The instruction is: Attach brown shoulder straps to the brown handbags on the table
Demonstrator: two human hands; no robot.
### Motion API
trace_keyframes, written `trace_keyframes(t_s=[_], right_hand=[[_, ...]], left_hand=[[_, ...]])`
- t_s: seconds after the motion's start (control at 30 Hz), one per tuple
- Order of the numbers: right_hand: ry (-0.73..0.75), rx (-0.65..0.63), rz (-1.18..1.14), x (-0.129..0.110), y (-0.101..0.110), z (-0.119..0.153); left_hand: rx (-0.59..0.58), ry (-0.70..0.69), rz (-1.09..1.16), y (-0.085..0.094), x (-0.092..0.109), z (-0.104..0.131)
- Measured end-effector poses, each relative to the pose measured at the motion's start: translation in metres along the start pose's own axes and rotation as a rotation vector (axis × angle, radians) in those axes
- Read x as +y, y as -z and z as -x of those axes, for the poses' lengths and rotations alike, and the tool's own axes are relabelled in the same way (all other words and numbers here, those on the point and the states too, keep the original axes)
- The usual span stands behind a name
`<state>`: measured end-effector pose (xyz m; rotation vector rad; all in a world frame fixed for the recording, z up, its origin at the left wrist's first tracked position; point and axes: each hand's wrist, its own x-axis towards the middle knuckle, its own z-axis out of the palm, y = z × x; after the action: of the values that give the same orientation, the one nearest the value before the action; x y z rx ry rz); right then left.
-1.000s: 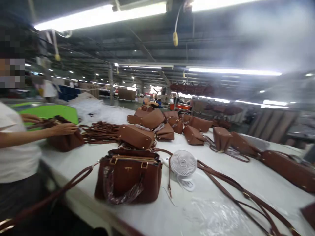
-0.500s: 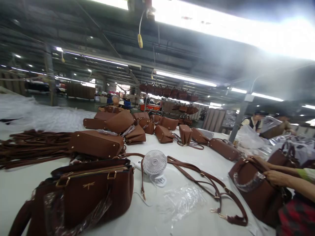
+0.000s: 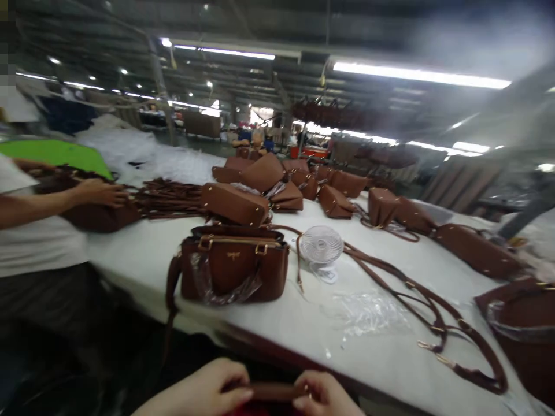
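At the bottom of the view, in front of the table edge, my left hand (image 3: 217,384) and my right hand (image 3: 323,396) are closed on a short stretch of brown strap (image 3: 274,392). A bit of metal shows by my right fingers; the rest of the strap is out of sight. Beyond my hands a brown handbag (image 3: 234,268) stands upright on the table, its top zip edged in gold colour and its handles wrapped in clear plastic. Long brown straps with metal clips (image 3: 433,312) lie loosely to the right.
A small white fan (image 3: 321,245) stands on the white table (image 3: 277,323) near crumpled clear plastic (image 3: 368,312). Several brown bags (image 3: 236,203) lie farther back beside a strap pile (image 3: 171,198). At left, a person (image 3: 39,231) handles a brown bag. Another bag (image 3: 529,335) is at right.
The view has swung left and down. My hands with the strap and the person on the left have come into sight; the arms at the right have left the view.
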<state>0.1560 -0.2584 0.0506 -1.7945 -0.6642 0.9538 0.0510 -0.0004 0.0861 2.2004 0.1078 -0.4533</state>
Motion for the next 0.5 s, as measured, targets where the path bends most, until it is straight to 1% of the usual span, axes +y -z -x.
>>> trace_keyframes(t_s=[0.07,0.1,0.17,0.27,0.33,0.5], right_hand=[[0.036,-0.012,-0.059,0.002,-0.015,-0.012],[0.059,-0.026,-0.098,0.001,-0.020,-0.016],[0.063,-0.039,-0.199,-0.003,-0.026,-0.021],[0.001,0.018,-0.331,-0.009,-0.020,-0.022],[-0.009,0.069,-0.365,-0.010,-0.013,-0.020],[-0.018,0.116,-0.402,-0.006,-0.007,-0.015]], left_hand=[[-0.097,-0.082,-0.052,-0.010,0.012,-0.006],[-0.100,-0.113,-0.048,-0.015,0.017,-0.010],[-0.059,-0.152,-0.007,-0.020,0.022,-0.019],[0.016,-0.144,0.030,-0.020,0.023,-0.026],[0.050,-0.138,0.035,-0.018,0.021,-0.027],[0.073,-0.134,0.050,-0.016,0.017,-0.028]])
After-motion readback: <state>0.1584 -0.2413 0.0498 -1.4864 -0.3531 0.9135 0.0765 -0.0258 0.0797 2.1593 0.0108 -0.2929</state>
